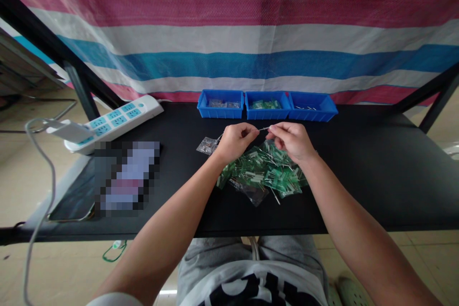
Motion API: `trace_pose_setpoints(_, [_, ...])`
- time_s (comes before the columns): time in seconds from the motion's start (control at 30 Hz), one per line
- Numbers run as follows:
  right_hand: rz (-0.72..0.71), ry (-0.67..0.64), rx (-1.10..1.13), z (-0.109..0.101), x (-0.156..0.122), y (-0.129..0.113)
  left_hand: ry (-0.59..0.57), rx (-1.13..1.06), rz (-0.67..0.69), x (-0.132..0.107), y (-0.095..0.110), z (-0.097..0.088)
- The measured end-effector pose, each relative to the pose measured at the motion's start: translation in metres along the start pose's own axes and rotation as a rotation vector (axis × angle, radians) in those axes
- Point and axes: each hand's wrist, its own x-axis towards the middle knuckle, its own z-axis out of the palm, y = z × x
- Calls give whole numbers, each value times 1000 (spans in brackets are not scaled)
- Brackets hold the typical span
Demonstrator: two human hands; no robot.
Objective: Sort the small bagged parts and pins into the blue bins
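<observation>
So I've got a thin metal pin (264, 128) pinched between both hands, held just above the pile of green packets (265, 172) in the middle of the surface (358, 167). Its long axis runs left to right, pretty much level. One end is in my left hand (234, 141), the other in my right hand (292, 141). Both hands are closed down to a fingertip pinch, thumb against forefinger, other fingers curled in. Neither is nearer; they sit level, wrists angled inward, forearms coming in from the near edge. Three blue bins (267, 105) sit just beyond, on the far side. A small clear bag (207, 145) lies just left of my left hand.
</observation>
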Motion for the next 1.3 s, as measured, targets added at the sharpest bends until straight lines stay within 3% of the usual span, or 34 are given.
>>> trace_pose_setpoints(0.73, [-62,-37,-76,-1,-1,0,87,28,4,-2,6,-1])
trace_pose_setpoints(1.03, [-87,-48,-127,-2,-1,4,68,65,63,-1,6,-3])
trace_pose_setpoints(1.3, [-103,-83,-189,2,-3,1,123,64,116,-1,3,-2])
